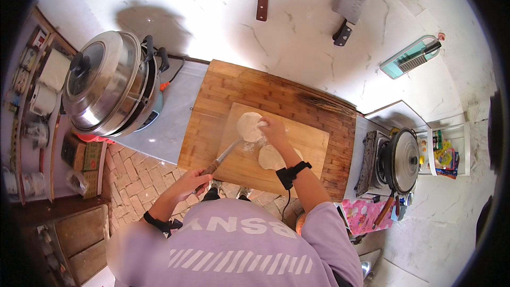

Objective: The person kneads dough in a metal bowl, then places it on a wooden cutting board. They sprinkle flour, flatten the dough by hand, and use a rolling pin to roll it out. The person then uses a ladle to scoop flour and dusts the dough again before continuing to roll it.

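My left hand (202,180) is closed around the brown handle of a long metal tool (227,154), whose far end points at the near-left edge of a dough round (249,126). My right hand (273,129) touches the right side of this dough; whether the fingers pinch it is hard to tell. Beneath my right forearm lies a second flat piece of dough (271,158), partly hidden by the arm. Both pieces rest on a light wooden cutting board (314,140), with some loose flour between them.
The light board lies on a larger wooden board (207,99). At left stands a lidded steel steamer pot (107,83). A lidded pan (404,161) sits on a gas stove (372,163) at right. Cleavers (261,4) and a green grater (410,57) hang on the wall.
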Motion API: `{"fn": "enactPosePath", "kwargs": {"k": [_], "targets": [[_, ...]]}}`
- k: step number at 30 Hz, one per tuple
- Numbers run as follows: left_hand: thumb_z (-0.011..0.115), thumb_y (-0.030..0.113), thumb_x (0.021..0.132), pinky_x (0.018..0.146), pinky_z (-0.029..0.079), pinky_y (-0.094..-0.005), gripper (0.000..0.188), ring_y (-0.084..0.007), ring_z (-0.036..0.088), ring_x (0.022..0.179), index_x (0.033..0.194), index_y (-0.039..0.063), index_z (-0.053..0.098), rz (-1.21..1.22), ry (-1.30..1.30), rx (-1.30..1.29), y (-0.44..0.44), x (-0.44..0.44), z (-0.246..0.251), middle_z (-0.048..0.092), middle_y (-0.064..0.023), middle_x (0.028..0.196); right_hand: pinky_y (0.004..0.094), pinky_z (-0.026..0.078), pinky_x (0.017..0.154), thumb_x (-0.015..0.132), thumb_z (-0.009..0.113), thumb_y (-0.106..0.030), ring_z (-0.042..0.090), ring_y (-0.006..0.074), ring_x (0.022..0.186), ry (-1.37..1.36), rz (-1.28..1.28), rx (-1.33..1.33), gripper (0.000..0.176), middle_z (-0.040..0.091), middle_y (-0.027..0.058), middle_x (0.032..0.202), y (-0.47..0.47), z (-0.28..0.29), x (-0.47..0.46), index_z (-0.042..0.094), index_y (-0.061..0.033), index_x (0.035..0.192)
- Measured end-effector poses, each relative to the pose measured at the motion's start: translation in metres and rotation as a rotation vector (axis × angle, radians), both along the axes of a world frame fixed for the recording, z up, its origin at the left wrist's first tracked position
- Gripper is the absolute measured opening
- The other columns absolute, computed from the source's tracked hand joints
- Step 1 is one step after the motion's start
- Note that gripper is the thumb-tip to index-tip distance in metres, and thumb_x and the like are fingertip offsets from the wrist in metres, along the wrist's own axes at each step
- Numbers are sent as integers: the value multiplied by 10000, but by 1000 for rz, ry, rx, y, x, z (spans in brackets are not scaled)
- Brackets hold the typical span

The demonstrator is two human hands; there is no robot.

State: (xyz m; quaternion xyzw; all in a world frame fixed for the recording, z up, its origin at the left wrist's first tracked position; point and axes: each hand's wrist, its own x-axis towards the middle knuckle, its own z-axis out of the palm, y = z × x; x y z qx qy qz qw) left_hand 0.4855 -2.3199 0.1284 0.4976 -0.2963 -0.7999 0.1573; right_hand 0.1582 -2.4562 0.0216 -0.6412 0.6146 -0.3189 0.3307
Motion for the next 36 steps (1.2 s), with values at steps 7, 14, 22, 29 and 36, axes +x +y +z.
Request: {"fn": "enactPosePath", "kwargs": {"k": [7,14,22,29,36], "targets": [[623,239,947,424,339,-215,195,-72,457,487,944,62,542,44,-15,-50,-8,11,16,495,10,697,335,501,675,752,687,-94,650,231,709,252,-261,108,252,684,134,780,17,-5,-29,713,-40,997],[622,239,946,415,328,-212,196,-71,461,477,923,60,547,56,-52,-74,-7,14,25,492,9,690,354,525,753,758,664,-82,685,280,833,64,-303,77,283,720,154,914,15,-54,-64,717,-52,1035],[586,189,950,435,345,-216,150,-66,440,504,994,52,545,20,-28,-38,-8,6,29,473,13,693,386,529,772,831,643,-83,672,305,904,394,-501,91,210,709,186,976,48,-51,-159,714,-19,1018],[592,177,943,438,337,-213,138,-59,435,511,992,57,545,1,-32,-18,-14,-4,31,476,16,694,383,522,728,912,595,-118,648,289,875,-105,-400,349,223,692,182,1018,36,-45,-161,692,-35,1094],[618,173,937,422,321,-223,146,-57,423,467,939,66,518,-99,-57,-113,-14,-3,14,469,31,647,423,494,909,845,604,-84,604,372,1058,467,-23,139,339,642,193,1161,36,-7,-95,649,-56,1180]]}}
